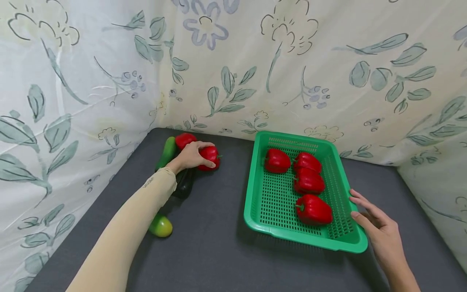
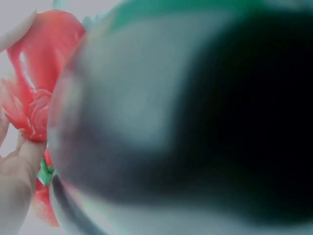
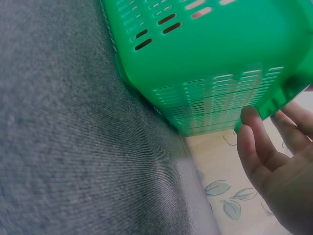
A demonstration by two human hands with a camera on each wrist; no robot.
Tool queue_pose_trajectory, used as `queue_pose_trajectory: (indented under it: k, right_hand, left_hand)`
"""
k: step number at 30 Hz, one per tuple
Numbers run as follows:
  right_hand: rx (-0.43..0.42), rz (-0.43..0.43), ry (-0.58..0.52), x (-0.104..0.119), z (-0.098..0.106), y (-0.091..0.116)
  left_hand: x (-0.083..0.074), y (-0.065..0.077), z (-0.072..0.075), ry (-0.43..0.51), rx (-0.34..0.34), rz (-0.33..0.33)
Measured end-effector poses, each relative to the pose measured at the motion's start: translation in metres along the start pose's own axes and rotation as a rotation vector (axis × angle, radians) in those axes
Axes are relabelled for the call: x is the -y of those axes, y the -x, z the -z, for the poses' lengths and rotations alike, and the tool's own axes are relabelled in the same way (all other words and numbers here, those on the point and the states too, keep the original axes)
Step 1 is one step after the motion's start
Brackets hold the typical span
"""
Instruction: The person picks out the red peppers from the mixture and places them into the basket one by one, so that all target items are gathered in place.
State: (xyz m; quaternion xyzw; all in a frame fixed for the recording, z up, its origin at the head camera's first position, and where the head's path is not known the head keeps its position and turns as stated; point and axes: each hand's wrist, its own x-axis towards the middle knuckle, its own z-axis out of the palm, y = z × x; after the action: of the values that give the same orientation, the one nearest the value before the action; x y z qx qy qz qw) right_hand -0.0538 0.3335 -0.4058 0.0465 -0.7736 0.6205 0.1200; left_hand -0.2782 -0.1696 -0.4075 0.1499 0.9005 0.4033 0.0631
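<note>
In the head view my left hand grips a red bell pepper at the back left, thumb and fingers around it. In the left wrist view, this pepper is partly hidden by a large blurred dark shape. Another red pepper, a green cucumber and a dark eggplant lie beside that hand. My right hand holds the right rim of a green basket; its fingers touch under the rim in the right wrist view. Several red peppers lie in the basket.
A green-yellow vegetable lies near my left forearm, partly covered by the sleeve. The dark grey tabletop is bounded by floral cloth at the back and sides.
</note>
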Motion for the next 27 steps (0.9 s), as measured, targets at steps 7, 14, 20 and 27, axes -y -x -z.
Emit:
queue_pose_trajectory:
  k: [7,14,20,27]
  right_hand:
    - [-0.005,0.005,0.001,-0.002,-0.001,0.0]
    - [-0.003,0.024,-0.021,-0.004,0.0,0.001]
    - [-0.004,0.028,-0.018,-0.004,-0.001,0.001]
    - [-0.021,-0.001,0.012,-0.002,-0.003,0.001]
  left_hand:
    - [0.002,0.001,-0.003,-0.008,-0.016,-0.025]
    - [0.002,0.004,-0.001,-0.034,-0.037,-0.049]
    - [0.004,0.007,0.002,0.004,-0.055,-0.048]
    - [0.002,0.01,0.008,0.059,-0.094,-0.06]
